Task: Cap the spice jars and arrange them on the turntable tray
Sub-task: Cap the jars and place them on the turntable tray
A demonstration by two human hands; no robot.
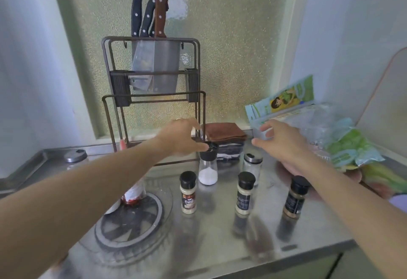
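My left hand (182, 138) rests its fingertips on the black cap of a clear jar of white powder (208, 166) standing on the steel counter. My right hand (284, 141) hovers open above a silver-capped jar (252, 165). Three black-capped spice jars stand in front: one with pale spice (188, 192), one with a dark label (245, 192), one with brown spice (296, 197). The clear turntable tray (132, 221) lies at the front left. A jar with red contents (134, 194) stands on it, partly hidden by my left forearm.
A metal knife rack (154, 93) with cleavers stands behind the jars. Folded cloths (224, 138) lie beside it. Bags and packets (343, 142) crowd the right side. Another silver-lidded jar (76, 157) sits at the far left. The counter's front edge runs near the bottom.
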